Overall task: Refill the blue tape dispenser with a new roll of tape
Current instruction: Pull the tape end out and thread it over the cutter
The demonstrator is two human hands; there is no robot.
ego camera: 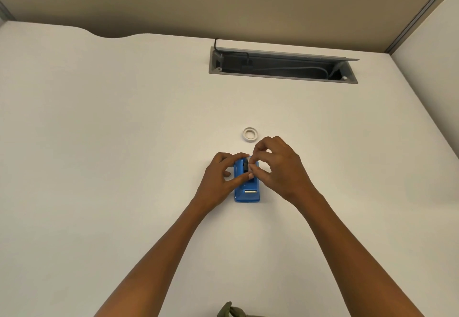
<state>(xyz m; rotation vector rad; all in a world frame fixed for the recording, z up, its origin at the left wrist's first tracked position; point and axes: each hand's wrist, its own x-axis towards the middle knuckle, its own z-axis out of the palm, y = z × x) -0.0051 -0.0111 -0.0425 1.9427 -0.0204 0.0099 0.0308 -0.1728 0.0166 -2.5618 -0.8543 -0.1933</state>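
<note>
The surface point(124, 130) looks like smooth, matt white laminate with a soft, even sheen. The tape dispenser point(246, 193) is glossy blue plastic, with a small bright metal strip at its near end and a dark, matt plastic part between the fingers. The roll point(250, 134) beyond it looks like pale, smooth tape with a white core. Near the far edge, the cable tray point(283, 68) is matt grey metal or plastic.

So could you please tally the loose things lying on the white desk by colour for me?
Blue: 1, the blue plastic tape dispenser, both hands on it.
White: 1, the white round tape roll, lying flat beyond it.
Total: 2.
</note>
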